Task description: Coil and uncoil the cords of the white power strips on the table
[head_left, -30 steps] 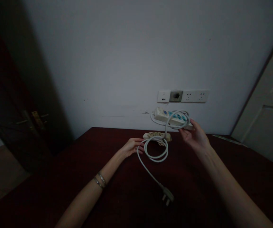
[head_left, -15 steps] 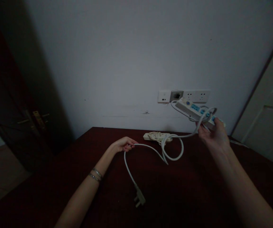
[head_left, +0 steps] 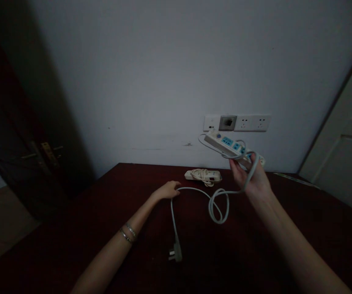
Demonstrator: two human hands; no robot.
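My right hand (head_left: 257, 179) grips a white power strip (head_left: 215, 141) with blue sockets, held tilted above the tabletop. Its white cord (head_left: 194, 189) wraps partly around the strip, hangs past the wrist and makes a loose loop over the table. Farther along, the cord passes through the fingers of my left hand (head_left: 167, 190), which are closed around it; the exact grip is partly hidden. Below that hand, the cord ends in a plug (head_left: 176, 252) with its prongs facing left. A second, cream power strip (head_left: 188, 175), its own cord wound around it, lies near the wall.
The dark red tabletop (head_left: 151, 261) reaches the pale wall (head_left: 151, 81). Wall sockets (head_left: 251, 123) sit behind the held strip. A flat strip-like item (head_left: 296, 179) lies at the back right. A dark door (head_left: 16, 134) stands left, a white door (head_left: 350, 139) right.
My right hand has brought the power strip left and slightly down. The cord's loop has shrunk and sunk. My left hand has shifted a little right, and the plug has swung slightly left and up.
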